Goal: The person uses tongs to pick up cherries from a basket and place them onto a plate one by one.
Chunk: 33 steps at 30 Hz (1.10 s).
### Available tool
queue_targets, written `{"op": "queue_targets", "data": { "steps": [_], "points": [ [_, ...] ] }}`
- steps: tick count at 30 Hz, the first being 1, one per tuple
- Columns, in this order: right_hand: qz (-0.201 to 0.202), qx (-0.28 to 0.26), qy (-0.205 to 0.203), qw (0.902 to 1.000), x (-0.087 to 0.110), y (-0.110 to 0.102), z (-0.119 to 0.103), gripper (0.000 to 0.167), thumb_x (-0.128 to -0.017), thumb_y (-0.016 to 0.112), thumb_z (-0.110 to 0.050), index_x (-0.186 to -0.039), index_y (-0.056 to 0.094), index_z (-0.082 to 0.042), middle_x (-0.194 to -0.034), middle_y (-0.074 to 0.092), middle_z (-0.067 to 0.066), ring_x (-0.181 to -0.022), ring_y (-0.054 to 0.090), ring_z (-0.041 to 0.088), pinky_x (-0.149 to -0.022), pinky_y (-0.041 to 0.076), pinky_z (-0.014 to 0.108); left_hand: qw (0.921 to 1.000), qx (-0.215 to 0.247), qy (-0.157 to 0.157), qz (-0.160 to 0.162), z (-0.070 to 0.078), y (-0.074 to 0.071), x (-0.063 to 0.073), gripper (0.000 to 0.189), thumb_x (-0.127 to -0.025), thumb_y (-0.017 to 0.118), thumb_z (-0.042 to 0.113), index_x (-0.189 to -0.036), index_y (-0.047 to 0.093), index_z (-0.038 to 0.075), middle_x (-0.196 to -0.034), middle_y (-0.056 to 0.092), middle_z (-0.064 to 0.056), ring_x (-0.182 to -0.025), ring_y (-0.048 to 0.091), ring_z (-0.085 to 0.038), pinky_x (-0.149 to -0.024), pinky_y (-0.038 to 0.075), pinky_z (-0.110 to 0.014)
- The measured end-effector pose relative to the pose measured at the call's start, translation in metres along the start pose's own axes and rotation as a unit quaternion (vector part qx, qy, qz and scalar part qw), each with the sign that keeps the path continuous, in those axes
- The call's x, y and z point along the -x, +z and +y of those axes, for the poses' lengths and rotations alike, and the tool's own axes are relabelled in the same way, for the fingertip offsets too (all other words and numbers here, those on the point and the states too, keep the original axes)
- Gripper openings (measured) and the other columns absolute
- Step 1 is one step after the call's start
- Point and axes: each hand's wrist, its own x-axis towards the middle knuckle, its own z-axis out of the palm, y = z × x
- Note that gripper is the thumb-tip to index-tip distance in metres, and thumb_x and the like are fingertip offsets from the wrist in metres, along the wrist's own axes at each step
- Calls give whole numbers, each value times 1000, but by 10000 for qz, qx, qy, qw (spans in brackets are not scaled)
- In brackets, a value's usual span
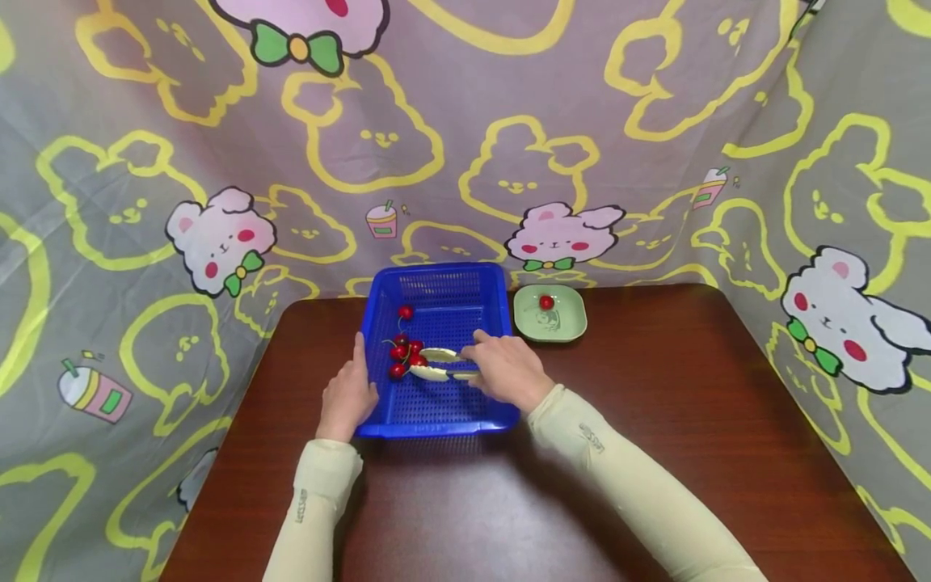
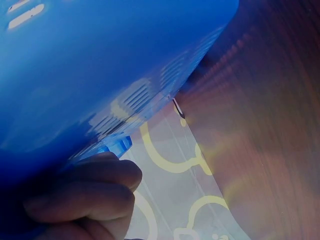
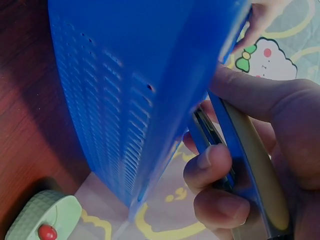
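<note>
A blue plastic basket (image 1: 444, 427) with perforated walls stands on the table. My left hand (image 1: 347, 400) holds its left side; in the left wrist view curled fingers (image 2: 95, 200) lie against the rim. My right hand (image 1: 507, 372) reaches over the basket's right side and grips a pair of tongs (image 1: 431, 373) with cream tips. The tips are parted and point left, close to a cluster of red cherries (image 1: 398, 353) with stems. Whether they touch one I cannot tell. The right wrist view shows fingers wrapped round the tongs' handle (image 3: 250, 160).
A separate cherry (image 1: 405, 312) lies farther back in the basket. Right of the basket, a small green dish (image 1: 572, 325) holds one cherry (image 1: 546, 302). The brown table (image 1: 684, 388) meets a patterned curtain (image 1: 465, 105) at the back and sides.
</note>
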Motion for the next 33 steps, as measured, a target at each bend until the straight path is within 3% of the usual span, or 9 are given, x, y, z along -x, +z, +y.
{"op": "queue_targets", "data": {
  "steps": [16, 33],
  "points": [
    [422, -400, -87, 9983, 9, -12, 11, 40, -86, 85, -36, -122, 77, -22, -93, 58, -1, -60, 54, 16, -56, 47, 34, 10000, 25, -56, -69, 0, 0, -2, 90, -96, 65, 7, -165, 8, 1, -122, 63, -34, -87, 66, -44, -83, 55, -62],
    [548, -745, 347, 9951, 17, -27, 27, 39, -90, 81, -36, -127, 75, -24, -93, 55, -2, -67, 52, 15, -55, 42, 29, 10000, -2, 29, -5, 0, 0, -3, 89, -96, 65, 6, -165, 9, 0, -120, 64, -33, -79, 64, -39, -77, 56, -59]
  ]
}}
